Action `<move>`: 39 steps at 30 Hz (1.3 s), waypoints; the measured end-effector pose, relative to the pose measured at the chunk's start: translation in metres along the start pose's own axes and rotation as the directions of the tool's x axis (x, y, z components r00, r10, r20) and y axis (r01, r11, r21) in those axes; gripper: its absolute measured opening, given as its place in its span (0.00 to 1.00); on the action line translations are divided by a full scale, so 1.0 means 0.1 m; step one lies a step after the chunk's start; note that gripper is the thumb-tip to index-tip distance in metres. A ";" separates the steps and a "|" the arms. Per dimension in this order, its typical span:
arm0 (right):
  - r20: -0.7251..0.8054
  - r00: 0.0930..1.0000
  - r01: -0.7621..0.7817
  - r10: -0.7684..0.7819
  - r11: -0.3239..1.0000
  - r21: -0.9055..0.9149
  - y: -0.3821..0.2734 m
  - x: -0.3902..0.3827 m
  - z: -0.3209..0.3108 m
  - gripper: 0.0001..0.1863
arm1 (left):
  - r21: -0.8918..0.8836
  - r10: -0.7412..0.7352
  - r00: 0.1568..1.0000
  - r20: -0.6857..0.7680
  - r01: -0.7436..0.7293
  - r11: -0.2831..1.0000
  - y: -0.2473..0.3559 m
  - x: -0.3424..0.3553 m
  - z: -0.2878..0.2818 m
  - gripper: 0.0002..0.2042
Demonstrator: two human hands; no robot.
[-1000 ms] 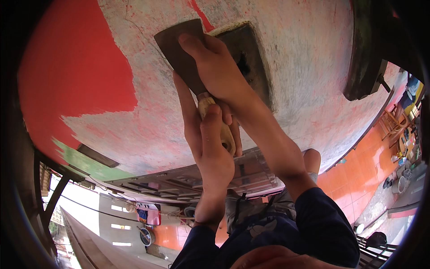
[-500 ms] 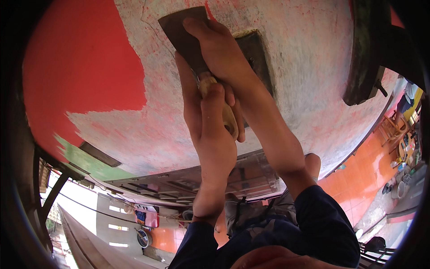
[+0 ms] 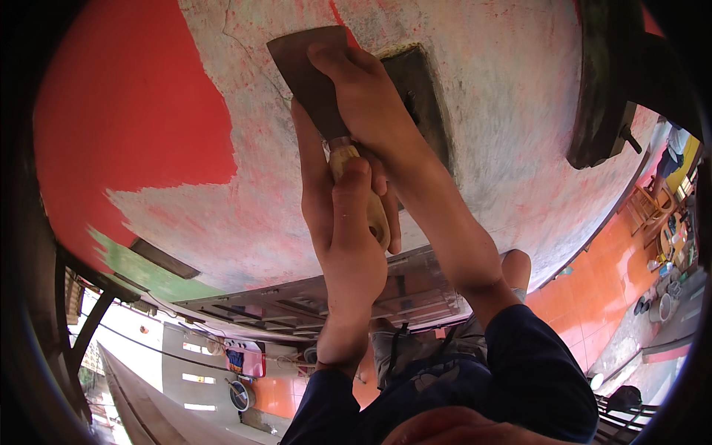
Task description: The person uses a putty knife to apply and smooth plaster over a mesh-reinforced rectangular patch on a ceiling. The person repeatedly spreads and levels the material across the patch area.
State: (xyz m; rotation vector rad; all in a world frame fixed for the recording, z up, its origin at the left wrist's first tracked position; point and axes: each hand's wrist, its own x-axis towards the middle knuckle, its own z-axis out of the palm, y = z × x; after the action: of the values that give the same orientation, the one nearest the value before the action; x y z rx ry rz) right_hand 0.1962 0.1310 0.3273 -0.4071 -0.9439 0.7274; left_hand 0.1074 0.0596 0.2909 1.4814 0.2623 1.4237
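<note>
One scraper (image 3: 308, 78), doubly held

One handle (image 3: 341, 156) is wrapped by the fingers of the left hand (image 3: 354, 215) and one blade (image 3: 300, 67) is clasped by the right hand (image 3: 365, 96), before one patchy wall (image 3: 504, 111), left of one dark recess (image 3: 419, 78)

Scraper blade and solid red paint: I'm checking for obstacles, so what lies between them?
In the head view, pale wall flecked with red lies between the scraper blade and the solid red paint, with a thin crack in it.

Lower left blown out; glare on orange floor (image 3: 591, 288); edges bowed, corners black.
</note>
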 end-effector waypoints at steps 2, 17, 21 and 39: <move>0.003 0.999 -0.037 0.038 0.997 -0.067 -0.01 0.01 -0.01 0.21 | 0.067 -0.061 0.998 0.003 0.061 0.996 -0.01 0.01 0.00 0.33; 0.005 1.000 -0.016 0.017 0.985 -0.174 -0.22 0.22 0.06 0.17 | -0.043 0.053 0.996 0.079 -0.050 0.998 0.12 0.24 0.09 0.34; -0.010 0.999 0.028 -0.031 0.984 -0.176 -0.11 0.19 0.01 0.16 | 0.015 -0.124 0.991 -0.041 0.125 0.992 0.05 0.17 0.09 0.28; -0.019 0.993 -0.115 0.114 0.958 -0.264 -0.18 0.16 -0.02 0.20 | -0.045 -0.010 1.000 0.004 0.010 0.999 0.07 0.11 0.12 0.31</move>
State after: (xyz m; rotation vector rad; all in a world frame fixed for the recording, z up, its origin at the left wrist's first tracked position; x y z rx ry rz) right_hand 0.2110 0.1300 0.3472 -0.7032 -1.0244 0.7062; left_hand 0.1171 0.0584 0.3061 1.4438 0.2336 1.4103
